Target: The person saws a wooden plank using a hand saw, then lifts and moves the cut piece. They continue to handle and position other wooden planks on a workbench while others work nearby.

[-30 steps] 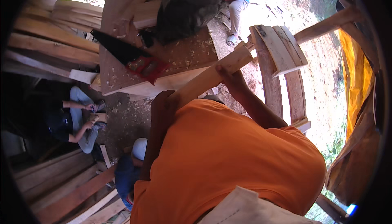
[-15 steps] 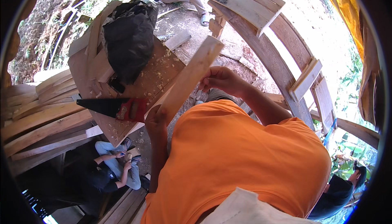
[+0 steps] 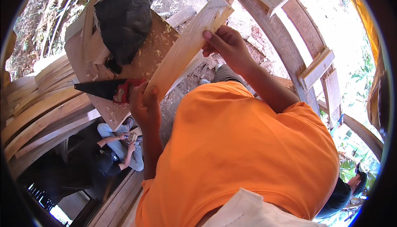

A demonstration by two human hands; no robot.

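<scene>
A pale wooden board [image 3: 186,47] is held up slantwise in front of me, over the near right edge of a wooden work table [image 3: 144,63]. My left hand [image 3: 145,108] grips its lower end, the thumb on the upper face. Farther up, my right hand [image 3: 229,49] pinches the board's right edge, with the thumb on the face and the other fingers curled beside and partly behind it. A handsaw [image 3: 98,88] with a dark blade and red handle lies on the table, its handle just beyond my left hand.
A black plastic bag [image 3: 125,22] and wood shavings lie on the table. Long planks [image 3: 49,113] are stacked at the left. Below them a person [image 3: 120,148] sits holding a small wood piece. A timber frame [image 3: 277,40] stands at the right; another person [image 3: 345,192] is at the lower right.
Both hands have lifted the board, and its broad face shows more. My right thumb has come onto that face. The view has shifted slightly, so the far person is mostly out of sight.
</scene>
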